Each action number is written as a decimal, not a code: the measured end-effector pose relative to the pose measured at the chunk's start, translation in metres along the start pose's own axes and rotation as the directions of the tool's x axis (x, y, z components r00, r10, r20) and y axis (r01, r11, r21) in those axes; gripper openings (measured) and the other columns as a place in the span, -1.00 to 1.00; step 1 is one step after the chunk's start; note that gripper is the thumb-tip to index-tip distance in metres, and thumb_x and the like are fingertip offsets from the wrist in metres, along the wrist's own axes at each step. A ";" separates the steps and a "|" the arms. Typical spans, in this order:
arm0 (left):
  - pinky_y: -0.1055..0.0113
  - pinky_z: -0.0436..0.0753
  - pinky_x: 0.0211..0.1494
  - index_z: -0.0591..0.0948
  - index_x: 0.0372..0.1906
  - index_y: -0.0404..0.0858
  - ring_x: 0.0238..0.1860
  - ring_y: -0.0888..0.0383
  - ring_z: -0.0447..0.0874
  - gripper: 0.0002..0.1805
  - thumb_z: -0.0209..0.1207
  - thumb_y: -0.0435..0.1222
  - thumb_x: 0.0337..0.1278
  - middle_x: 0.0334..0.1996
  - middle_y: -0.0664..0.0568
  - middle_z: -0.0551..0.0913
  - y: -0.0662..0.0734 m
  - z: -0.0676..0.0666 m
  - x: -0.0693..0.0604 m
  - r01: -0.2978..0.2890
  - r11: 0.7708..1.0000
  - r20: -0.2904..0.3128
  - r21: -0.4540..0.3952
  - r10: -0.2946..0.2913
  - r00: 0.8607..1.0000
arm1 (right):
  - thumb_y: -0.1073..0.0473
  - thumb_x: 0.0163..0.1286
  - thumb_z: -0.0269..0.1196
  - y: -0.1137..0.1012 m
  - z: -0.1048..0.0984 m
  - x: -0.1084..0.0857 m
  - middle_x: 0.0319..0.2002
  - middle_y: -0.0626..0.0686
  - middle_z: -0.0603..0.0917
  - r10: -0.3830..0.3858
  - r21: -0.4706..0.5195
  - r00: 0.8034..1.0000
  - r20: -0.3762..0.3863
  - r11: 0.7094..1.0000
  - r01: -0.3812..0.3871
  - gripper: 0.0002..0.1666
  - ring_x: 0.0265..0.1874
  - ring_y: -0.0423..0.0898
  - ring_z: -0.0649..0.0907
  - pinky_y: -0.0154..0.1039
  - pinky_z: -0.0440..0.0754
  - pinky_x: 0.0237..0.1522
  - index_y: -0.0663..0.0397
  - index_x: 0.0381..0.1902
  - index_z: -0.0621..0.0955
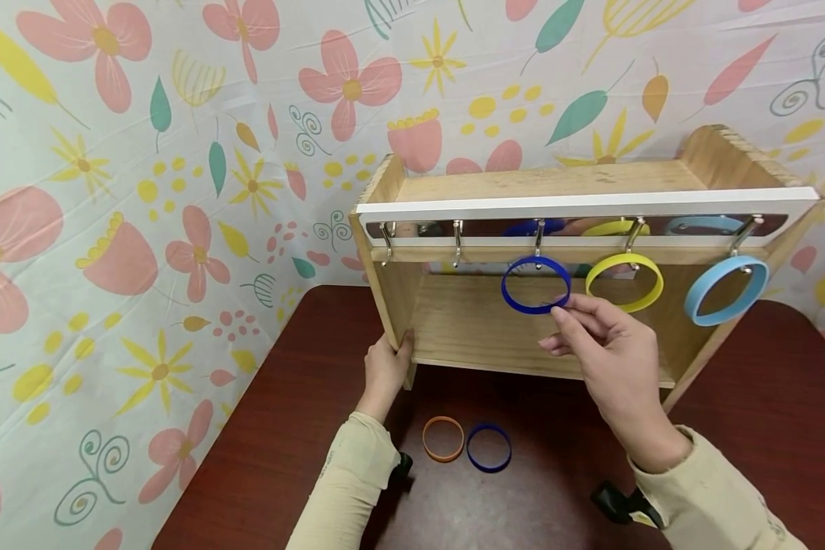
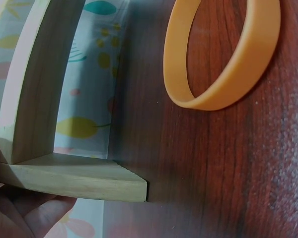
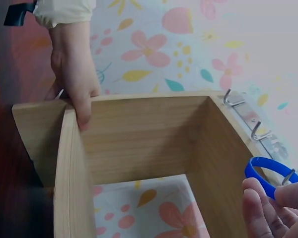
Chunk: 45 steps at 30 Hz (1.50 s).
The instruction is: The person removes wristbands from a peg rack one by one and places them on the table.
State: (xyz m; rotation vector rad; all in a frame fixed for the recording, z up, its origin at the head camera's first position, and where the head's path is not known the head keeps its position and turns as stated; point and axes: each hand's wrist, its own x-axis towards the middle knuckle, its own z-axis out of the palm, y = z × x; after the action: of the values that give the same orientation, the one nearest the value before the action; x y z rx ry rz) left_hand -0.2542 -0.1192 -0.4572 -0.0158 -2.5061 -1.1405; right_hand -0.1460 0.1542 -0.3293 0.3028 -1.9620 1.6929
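An orange band [image 1: 444,459] and a navy band [image 1: 490,469] lie on the table [image 1: 282,428]. Beyond them, the left hand [image 1: 383,370] grips the wooden shelf [image 1: 383,283], and the right hand [image 1: 612,351] pinches a blue band [image 1: 531,309] around the middle hook's tip [image 1: 538,266].

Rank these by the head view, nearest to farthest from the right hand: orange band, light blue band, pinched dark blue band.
1. Pinched dark blue band: in the right hand, at the middle hook.
2. Light blue band: to the right, on the rightmost hook.
3. Orange band: to the left, down on the table.
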 end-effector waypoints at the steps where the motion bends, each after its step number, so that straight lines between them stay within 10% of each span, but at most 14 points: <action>1: 0.24 0.58 -0.55 0.66 -0.20 -0.25 -0.62 0.09 0.62 -0.71 0.13 -0.09 0.37 -0.55 -0.07 0.68 0.000 0.000 0.000 0.001 1.000 -0.001 0.003 -0.001 1.000 | 0.31 0.39 0.23 0.000 0.000 0.000 -0.36 -0.10 0.76 -0.001 0.003 1.000 -0.003 1.000 0.001 -0.78 -0.54 -0.17 0.73 -0.35 0.66 -0.41 0.39 -0.08 0.60; 45: 0.21 0.60 -0.54 0.66 -0.23 -0.26 -0.59 0.05 0.65 -0.70 0.15 -0.09 0.36 -0.56 -0.07 0.68 0.003 -0.002 -0.001 -0.003 1.000 -0.001 -0.006 0.003 1.000 | 0.41 0.36 0.23 0.007 -0.018 -0.024 -0.39 0.02 0.76 0.038 0.123 0.999 0.038 0.991 -0.043 -0.77 -0.55 -0.11 0.72 -0.33 0.66 -0.44 0.48 -0.07 0.56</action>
State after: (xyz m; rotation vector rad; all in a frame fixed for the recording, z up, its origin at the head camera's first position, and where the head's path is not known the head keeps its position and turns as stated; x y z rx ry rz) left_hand -0.2517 -0.1185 -0.4542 -0.0207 -2.5009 -1.1463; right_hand -0.1250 0.1688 -0.3463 0.3423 -1.9039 1.8514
